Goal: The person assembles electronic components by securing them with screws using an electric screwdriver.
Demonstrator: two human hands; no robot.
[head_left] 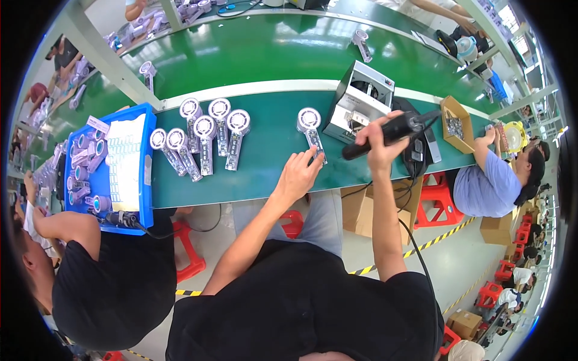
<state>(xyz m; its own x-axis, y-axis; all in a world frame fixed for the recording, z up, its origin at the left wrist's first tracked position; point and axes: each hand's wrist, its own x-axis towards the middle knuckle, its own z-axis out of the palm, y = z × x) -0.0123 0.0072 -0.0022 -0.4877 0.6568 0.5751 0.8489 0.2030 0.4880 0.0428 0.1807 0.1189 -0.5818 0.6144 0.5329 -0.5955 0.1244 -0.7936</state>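
Black electric screwdriver is in my right hand, fingers wrapped round the body, firm grip, raised over the right part of the bench and held slantwise. My left hand reaches over the near edge, fingertips at the lower end of a lavender handheld fan. Those fingers are bent; can't tell if they pinch the handle or only press on it. Fan lies on the bench, round head toward the far edge, handle toward me, circuit board showing along the handle.

Six similar fans sit grouped to its left, heads also toward the far edge. Blue tray at the bench's left end: white sticker sheet and lavender fan parts inside, second screwdriver at its near edge.

Grey metal screw feeder stands by the far edge, just beyond my screwdriver. Cardboard box with small metal parts sits further right, near the far edge. White rail follows that edge; green conveyor behind it carries two more fans. Co-workers sit either side: black shirt left, light blue shirt right.
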